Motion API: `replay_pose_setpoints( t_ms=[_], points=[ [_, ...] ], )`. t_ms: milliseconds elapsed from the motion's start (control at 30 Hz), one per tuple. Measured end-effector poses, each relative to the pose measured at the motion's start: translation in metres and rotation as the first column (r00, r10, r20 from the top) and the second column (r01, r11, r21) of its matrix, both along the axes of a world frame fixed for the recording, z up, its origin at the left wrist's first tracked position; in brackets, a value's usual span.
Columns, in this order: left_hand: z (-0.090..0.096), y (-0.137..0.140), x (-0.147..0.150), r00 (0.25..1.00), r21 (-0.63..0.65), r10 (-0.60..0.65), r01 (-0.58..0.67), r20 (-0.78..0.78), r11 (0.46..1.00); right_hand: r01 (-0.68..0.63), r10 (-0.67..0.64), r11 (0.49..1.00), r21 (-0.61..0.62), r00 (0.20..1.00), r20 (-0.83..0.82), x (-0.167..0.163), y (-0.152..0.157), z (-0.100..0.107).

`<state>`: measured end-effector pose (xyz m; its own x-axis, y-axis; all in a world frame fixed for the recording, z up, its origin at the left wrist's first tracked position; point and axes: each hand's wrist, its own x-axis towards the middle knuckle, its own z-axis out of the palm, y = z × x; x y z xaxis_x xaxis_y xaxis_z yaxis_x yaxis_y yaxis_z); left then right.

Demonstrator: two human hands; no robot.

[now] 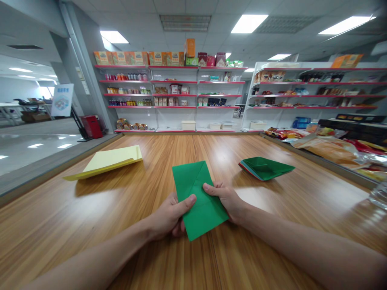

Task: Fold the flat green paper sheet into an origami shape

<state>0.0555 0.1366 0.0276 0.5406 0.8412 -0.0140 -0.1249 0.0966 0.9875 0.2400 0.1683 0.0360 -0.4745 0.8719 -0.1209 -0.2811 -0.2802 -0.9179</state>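
A folded sheet of green paper (199, 213), flat and rectangular with a slanting crease near its upper part, is held up over the table between both hands. My left hand (173, 213) grips its left edge, thumb on top and fingers curled underneath. On the right edge, my right hand (228, 198) pinches it the same way, its thumb lying on the green face. Most of the fingers are hidden behind the paper. To the right lies a stack of folded papers (267, 168), dark green on top with red and blue edges showing below.
Yellow paper sheets (113, 159) lie on the wooden table (157, 153) at the left. Snack bags (326, 147) crowd beyond the right rim, and a clear plastic object (379, 195) sits at the right edge. Stocked shelves (173, 67) stand behind the table.
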Motion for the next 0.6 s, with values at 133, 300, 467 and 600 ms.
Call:
replay_pose_setpoints(
  t_ms=[133, 300, 467, 600],
  points=[
    [0.001, 0.002, 0.006, 0.973, 0.007, 0.203, -0.205, 0.111, 0.979, 0.056, -0.063, 0.99, 0.129, 0.997, 0.046, 0.002, 0.004, -0.006],
    [0.002, 0.006, 0.009, 0.894, -0.184, 0.392, -0.357, 0.218, 0.916, 0.004, -0.087, 0.941, 0.338, 0.969, 0.23, 0.003, 0.004, -0.011],
    [0.007, 0.006, 0.005, 0.885, -0.258, 0.406, -0.348, 0.226, 0.901, -0.159, 0.013, 0.888, 0.432, 0.947, 0.322, 0.0, -0.004, -0.006],
    [0.01, 0.007, 0.0, 0.913, -0.269, 0.343, -0.282, 0.219, 0.921, -0.27, 0.044, 0.791, 0.549, 0.92, 0.389, -0.001, -0.014, -0.001]
  ],
)
